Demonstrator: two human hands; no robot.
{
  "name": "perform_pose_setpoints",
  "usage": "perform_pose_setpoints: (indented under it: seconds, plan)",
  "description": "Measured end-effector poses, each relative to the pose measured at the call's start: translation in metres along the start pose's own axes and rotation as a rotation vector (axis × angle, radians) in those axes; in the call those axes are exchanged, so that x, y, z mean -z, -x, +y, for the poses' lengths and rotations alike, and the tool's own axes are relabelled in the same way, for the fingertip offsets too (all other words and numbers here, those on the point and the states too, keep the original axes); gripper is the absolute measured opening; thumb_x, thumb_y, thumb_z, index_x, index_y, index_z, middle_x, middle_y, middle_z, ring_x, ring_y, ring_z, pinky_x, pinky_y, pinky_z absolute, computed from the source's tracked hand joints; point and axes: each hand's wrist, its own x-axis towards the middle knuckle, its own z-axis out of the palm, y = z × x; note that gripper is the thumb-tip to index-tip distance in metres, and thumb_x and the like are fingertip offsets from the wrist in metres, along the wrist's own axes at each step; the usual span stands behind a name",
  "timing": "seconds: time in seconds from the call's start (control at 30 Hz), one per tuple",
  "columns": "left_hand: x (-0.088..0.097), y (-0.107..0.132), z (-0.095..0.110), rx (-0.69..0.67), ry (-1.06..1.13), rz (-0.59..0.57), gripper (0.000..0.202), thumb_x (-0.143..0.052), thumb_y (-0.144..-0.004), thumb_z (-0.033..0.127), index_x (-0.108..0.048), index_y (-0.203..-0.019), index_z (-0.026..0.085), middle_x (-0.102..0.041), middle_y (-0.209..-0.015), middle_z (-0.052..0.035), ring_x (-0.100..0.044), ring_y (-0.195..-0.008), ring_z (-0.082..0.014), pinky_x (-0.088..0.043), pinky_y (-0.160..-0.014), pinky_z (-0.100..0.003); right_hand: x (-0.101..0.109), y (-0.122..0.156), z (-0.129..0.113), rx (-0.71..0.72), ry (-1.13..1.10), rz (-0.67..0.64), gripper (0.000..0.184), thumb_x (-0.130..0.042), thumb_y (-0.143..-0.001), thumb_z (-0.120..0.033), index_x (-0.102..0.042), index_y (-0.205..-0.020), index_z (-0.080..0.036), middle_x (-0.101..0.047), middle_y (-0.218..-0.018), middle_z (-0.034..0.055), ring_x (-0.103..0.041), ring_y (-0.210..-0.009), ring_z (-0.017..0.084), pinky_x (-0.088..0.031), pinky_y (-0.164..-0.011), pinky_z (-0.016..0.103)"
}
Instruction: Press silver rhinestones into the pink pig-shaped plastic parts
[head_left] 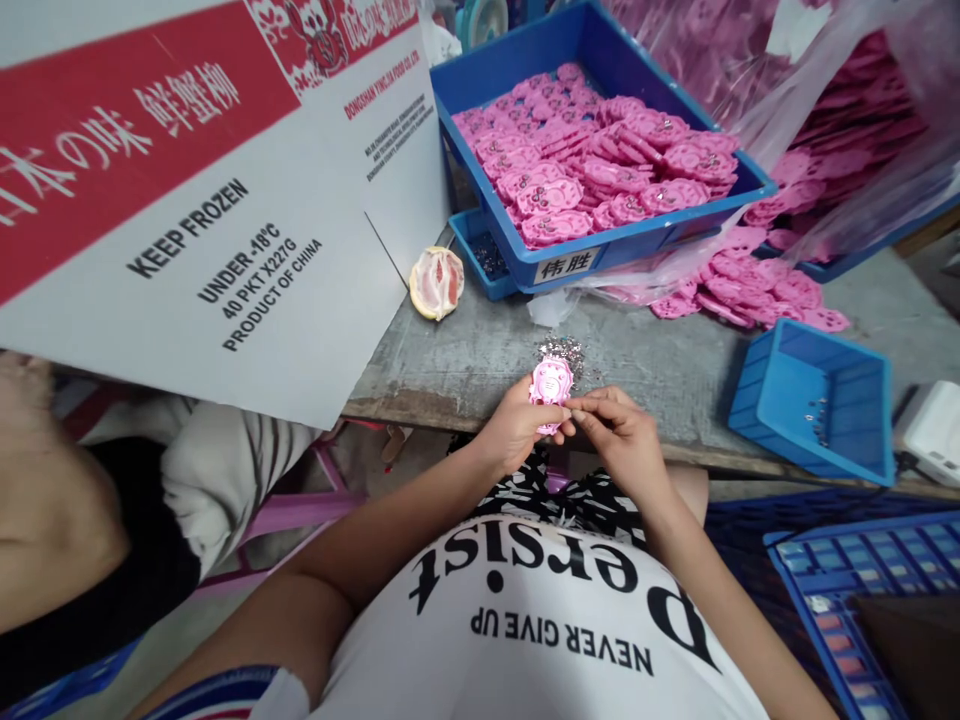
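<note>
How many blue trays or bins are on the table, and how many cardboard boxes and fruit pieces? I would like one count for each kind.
Blue trays or bins: 3
Cardboard boxes: 1
Peeled fruit pieces: 1
Total: 5

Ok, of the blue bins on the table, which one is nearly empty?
The small blue bin at the right table edge: only a few tiny metal bits inside. The big blue tray behind is heaped with pink plastic pieces.
</note>
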Motion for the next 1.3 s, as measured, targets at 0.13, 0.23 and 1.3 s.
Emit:
perform_pose_setpoints:
  seconds: [0.13,0.23,1.3]
  plan:
    - [0.002,0.000,-0.002,-0.001,0.011,-0.019,0.045,-0.078,-0.061,0.013,-0.053,-0.098,0.015,-0.067,-0.071,0.0003,-0.064,-0.058,-0.0123,-0.045,-0.050,-0.022,0.001,0.004,-0.001,0.076,0.103,-0.023,0.021,-0.062,-0.094,-0.025,-0.080,-0.104,-0.027,-0.067,-0.089,0.0044,-0.064,-0.085,0.020,-0.054,-0.078,0.036]
    - [0.002,0.001,-0.001,-0.002,0.011,-0.017,0.045,-0.079,-0.061,0.013,-0.053,-0.099,0.015,-0.067,-0.072,0.0006,-0.064,-0.058,-0.0122,-0.045,-0.051,-0.022,0.001,0.004,-0.004,0.082,0.087,-0.033,0.021,-0.062,-0.094,-0.024,-0.080,-0.104,-0.028,-0.066,-0.088,0.0042,-0.064,-0.085,0.020,-0.054,-0.078,0.037]
    - [-0.013,0.022,0.000,-0.217,-0.201,0.018,0.043,-0.074,-0.074,0.025,-0.050,-0.109,0.019,-0.065,-0.076,0.0022,-0.064,-0.054,-0.0131,-0.046,-0.043,-0.021,0.006,0.007,-0.015,-0.045,-0.106,0.040,0.022,-0.065,-0.090,-0.038,-0.063,-0.073,-0.023,-0.062,-0.103,0.0078,-0.061,-0.105,0.024,-0.048,-0.096,0.043]
